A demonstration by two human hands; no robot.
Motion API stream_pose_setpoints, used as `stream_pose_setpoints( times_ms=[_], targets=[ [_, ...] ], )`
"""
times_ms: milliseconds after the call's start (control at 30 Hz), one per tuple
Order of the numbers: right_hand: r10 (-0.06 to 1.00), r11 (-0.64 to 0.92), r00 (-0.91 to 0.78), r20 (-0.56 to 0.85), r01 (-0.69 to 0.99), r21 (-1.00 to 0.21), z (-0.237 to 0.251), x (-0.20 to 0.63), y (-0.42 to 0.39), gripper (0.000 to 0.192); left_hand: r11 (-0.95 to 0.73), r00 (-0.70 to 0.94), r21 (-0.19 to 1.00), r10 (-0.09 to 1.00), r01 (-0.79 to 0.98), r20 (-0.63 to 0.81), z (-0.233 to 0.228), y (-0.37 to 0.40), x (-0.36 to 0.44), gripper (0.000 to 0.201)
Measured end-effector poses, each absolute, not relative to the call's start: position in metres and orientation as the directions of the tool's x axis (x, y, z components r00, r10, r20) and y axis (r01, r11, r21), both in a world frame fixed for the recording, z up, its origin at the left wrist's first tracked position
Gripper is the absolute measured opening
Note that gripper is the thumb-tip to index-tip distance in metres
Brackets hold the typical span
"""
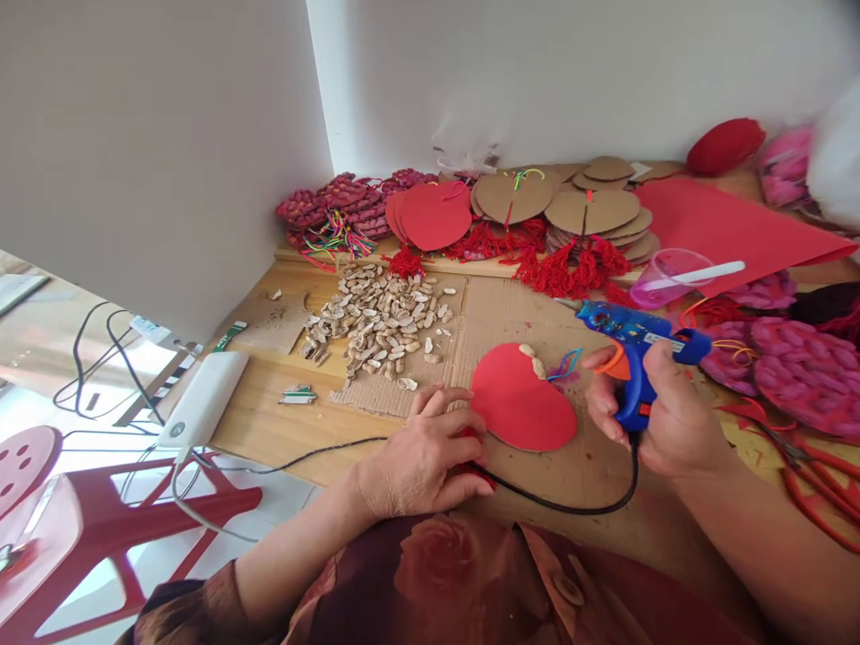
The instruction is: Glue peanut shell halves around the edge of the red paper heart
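My right hand (672,417) grips a blue hot glue gun (635,345), its nozzle pointing up and left over the cardboard. An orange trigger (613,362) shows by the fingers. Below the nozzle lies a red heart (520,408) with peanut shells (533,361) along its upper edge. Blue threads (566,365) stick out beside it. My left hand (430,448) rests at the heart's left edge, fingers curled over a red tassel (485,477) mostly hidden beneath them. The glue gun's black cord (557,507) passes under this hand.
Loose peanut shells (386,313) form a pile on cardboard. Behind stand stacked cardboard hearts (591,212), red hearts (440,217) and tassels (571,264). At right are a pink cup (662,291), braided yarn (806,363) and scissors (816,466). A white power strip (205,399) lies left.
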State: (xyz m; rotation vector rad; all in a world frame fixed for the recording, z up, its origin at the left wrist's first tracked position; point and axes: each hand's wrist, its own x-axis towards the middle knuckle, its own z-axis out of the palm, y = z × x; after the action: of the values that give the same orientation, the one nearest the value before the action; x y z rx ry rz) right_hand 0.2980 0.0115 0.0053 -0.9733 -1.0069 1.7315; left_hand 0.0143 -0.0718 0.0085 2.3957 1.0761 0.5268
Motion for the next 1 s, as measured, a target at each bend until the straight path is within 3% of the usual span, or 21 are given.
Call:
stream_pose_setpoints(
  times_ms=[100,200,267,367,467,533,667,767,900,1000],
  targets=[
    [0.864,-0.378,-0.462,-0.199,-0.334,-0.863,0.008,0.297,0.007,0.056,-0.539,0.571,0.576,0.808,0.614,0.148,0.006,-0.073,0.013,0.025],
    [0.835,-0.396,-0.516,-0.191,-0.321,-0.861,0.009,0.295,0.004,0.06,-0.474,0.451,0.559,0.872,0.68,0.191,-0.005,-0.074,0.015,0.023],
    [0.828,-0.401,-0.529,-0.184,-0.332,-0.853,0.007,0.293,0.001,0.059,-0.375,0.322,0.533,0.927,0.758,0.195,-0.011,-0.075,0.017,0.018],
    [0.797,-0.454,-0.576,-0.182,-0.372,-0.81,0.002,0.289,-0.003,0.061,-0.225,0.163,0.444,0.971,0.867,0.173,-0.016,-0.078,0.018,0.031],
    [0.786,-0.447,-0.594,-0.174,-0.35,-0.823,-0.003,0.282,-0.007,0.065,-0.153,0.111,0.384,0.985,0.911,0.13,-0.017,-0.08,0.018,0.034],
    [0.784,-0.431,-0.599,-0.162,-0.337,-0.837,-0.005,0.278,-0.008,0.068,-0.148,0.127,0.397,0.989,0.906,0.079,-0.016,-0.081,0.019,0.023],
    [0.785,-0.398,-0.603,-0.143,-0.314,-0.862,-0.009,0.274,-0.008,0.073,-0.161,0.171,0.464,0.985,0.871,0.019,-0.013,-0.079,0.023,0.013],
    [0.777,-0.393,-0.613,-0.144,-0.293,-0.871,-0.014,0.273,-0.007,0.078,-0.101,0.136,0.608,0.991,0.788,-0.012,-0.012,-0.076,0.021,0.012],
    [0.772,-0.394,-0.615,-0.159,-0.266,-0.88,-0.019,0.272,-0.003,0.082,-0.007,0.117,0.842,0.991,0.539,-0.067,-0.012,-0.071,0.013,0.022],
    [0.782,-0.391,-0.599,-0.172,-0.256,-0.884,-0.02,0.272,-0.001,0.08,0.027,0.158,0.879,0.981,0.475,-0.116,-0.005,-0.068,0.0,0.035]
  ],
)
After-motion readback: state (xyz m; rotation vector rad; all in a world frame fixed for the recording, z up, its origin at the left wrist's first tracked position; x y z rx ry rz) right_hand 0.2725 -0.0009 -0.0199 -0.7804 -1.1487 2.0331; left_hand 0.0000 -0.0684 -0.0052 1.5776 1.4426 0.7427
